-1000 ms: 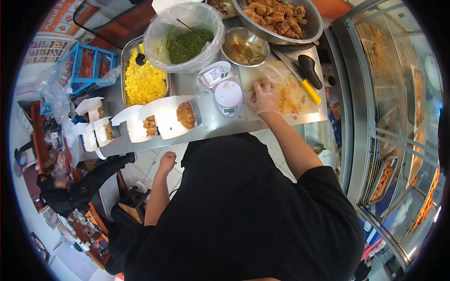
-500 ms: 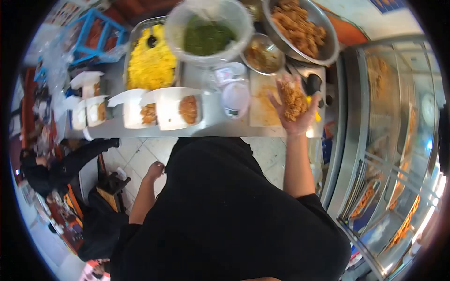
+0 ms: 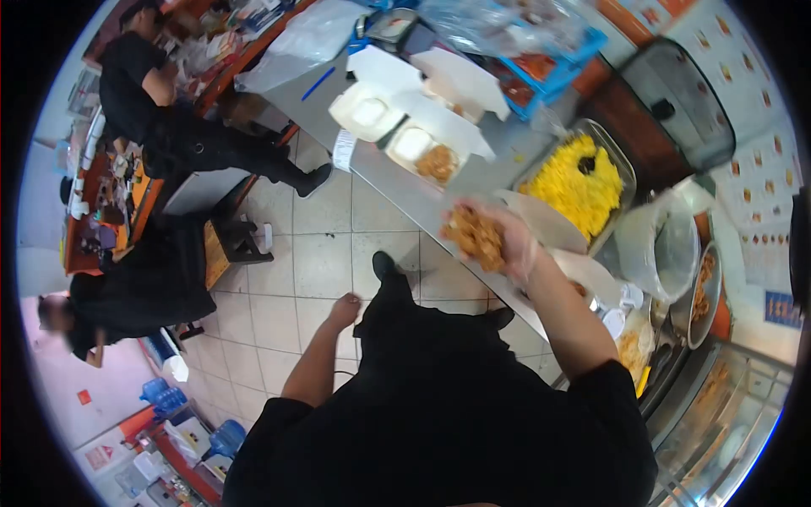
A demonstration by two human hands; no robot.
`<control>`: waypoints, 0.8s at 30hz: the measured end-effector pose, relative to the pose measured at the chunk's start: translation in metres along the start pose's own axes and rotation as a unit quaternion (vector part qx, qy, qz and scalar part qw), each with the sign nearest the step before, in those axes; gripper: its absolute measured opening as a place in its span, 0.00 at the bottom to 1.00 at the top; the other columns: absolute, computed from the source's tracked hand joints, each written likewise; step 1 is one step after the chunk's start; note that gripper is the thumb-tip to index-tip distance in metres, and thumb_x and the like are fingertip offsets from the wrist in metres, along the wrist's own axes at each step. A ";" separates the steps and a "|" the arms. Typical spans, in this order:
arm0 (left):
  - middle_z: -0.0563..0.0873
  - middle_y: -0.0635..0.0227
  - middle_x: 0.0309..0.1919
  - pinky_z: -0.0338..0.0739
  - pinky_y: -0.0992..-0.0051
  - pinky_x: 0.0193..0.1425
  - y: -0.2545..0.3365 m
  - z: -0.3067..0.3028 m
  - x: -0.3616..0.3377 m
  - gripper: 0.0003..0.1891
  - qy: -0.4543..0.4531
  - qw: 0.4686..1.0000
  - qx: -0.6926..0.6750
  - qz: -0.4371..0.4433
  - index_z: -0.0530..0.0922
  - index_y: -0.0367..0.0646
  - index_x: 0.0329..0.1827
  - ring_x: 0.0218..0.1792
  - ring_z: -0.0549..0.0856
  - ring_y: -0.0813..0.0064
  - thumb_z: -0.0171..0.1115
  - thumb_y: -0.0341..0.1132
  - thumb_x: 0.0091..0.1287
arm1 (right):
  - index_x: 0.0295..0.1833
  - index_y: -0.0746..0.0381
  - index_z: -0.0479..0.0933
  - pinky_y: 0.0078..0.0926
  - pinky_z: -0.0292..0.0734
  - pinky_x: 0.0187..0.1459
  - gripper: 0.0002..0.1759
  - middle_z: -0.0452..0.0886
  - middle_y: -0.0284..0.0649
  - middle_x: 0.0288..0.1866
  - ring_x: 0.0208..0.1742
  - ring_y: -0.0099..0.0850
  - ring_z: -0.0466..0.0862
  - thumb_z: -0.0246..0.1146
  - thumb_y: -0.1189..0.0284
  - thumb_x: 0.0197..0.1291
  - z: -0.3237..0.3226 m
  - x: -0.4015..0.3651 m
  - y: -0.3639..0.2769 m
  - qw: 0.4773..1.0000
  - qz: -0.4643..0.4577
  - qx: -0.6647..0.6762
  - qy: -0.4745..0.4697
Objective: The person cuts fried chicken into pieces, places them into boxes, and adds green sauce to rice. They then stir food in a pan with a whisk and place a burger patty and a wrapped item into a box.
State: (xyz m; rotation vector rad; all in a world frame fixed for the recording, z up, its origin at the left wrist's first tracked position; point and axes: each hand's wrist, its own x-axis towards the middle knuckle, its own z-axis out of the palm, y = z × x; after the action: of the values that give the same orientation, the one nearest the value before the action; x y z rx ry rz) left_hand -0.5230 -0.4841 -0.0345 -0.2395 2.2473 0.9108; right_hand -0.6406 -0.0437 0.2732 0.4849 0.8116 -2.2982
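My right hand (image 3: 515, 241), in a clear plastic glove, holds crispy fried chicken (image 3: 476, 237) on its palm and fingers above the counter's front edge. Just beyond it stands an open white takeaway box (image 3: 488, 152) with white rice and a brown fried portion. Beside that is another open white box (image 3: 363, 110) with rice. Part of a further white box (image 3: 583, 269) shows behind my right wrist. Down at my side, over the tiled floor, my left hand (image 3: 344, 311) hangs with its fingers curled; I see nothing in it.
A metal tray (image 3: 627, 176) of yellow rice, a clear plastic tub (image 3: 676, 245) and a steel bowl (image 3: 716, 291) of fried food line the back. A glass display cabinet (image 3: 726, 414) stands at right. Two people (image 3: 203, 139) (image 3: 135, 287) in black are at left, near a stool (image 3: 218, 253).
I have turned left along the counter. My right hand has carried the fried chicken from beside the scale and cutting board to the boxes. My left hand still hangs low.
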 end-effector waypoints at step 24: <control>0.86 0.42 0.52 0.77 0.50 0.62 -0.058 -0.164 0.057 0.26 -0.108 0.977 0.181 0.021 0.81 0.37 0.55 0.57 0.83 0.41 0.50 0.53 0.74 | 0.66 0.64 0.75 0.40 0.72 0.66 0.31 0.82 0.54 0.60 0.65 0.47 0.79 0.46 0.50 0.76 0.123 0.289 -0.029 0.386 -0.208 -0.852 0.287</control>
State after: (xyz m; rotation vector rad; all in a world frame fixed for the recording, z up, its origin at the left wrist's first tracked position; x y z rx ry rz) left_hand -0.6290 -0.6321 -0.0192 0.0709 2.1699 0.5055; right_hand -0.8850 -0.2376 0.2255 -0.0517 3.1070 -0.2780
